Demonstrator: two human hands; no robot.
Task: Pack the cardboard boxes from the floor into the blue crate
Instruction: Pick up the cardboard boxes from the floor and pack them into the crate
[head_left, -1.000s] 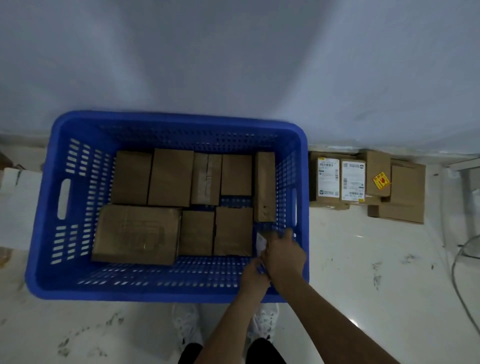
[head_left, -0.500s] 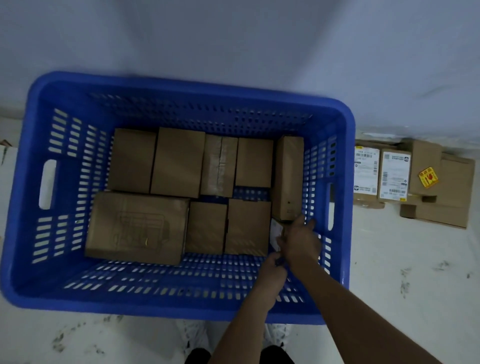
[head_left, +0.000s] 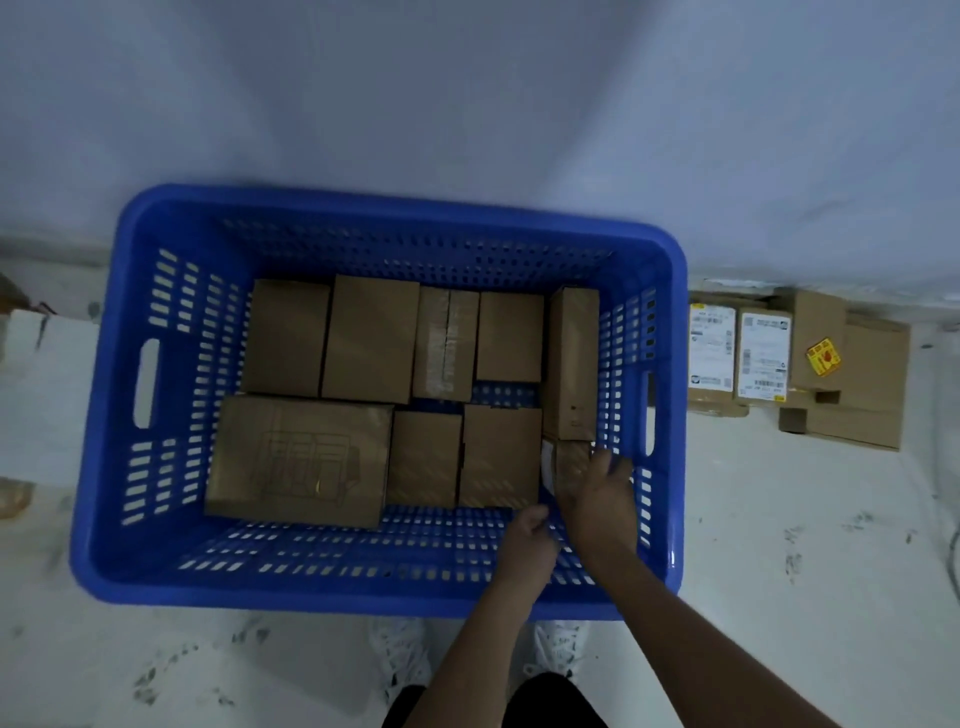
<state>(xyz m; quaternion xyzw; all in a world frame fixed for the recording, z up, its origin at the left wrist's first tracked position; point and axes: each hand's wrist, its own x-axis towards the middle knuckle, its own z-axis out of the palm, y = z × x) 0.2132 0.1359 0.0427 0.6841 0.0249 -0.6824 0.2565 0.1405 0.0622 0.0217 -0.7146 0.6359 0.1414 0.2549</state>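
Observation:
The blue crate (head_left: 363, 213) stands on the floor against the wall, and several brown cardboard boxes lie flat inside it. A large box (head_left: 301, 457) fills its near left, and a narrow box (head_left: 574, 364) stands by the right wall. In the near right corner sits a small cardboard box (head_left: 571, 462) with a white label on its left side. My right hand (head_left: 602, 499) grips it from above, fingers curled over its far right edge. My left hand (head_left: 527, 540) holds its near left corner with curled fingers. More boxes (head_left: 763, 353) lie on the floor to the right of the crate.
One floor box carries a yellow sticker (head_left: 823, 356). A pale wall rises right behind the crate. My white shoes (head_left: 400, 654) stand at the crate's near side. A white object (head_left: 31, 364) lies to the left, and a cable (head_left: 955, 561) runs along the right edge.
The view swung around the crate while both hands stayed at its near right corner. The small box now shows more plainly under my right hand, whose fingers have spread over it.

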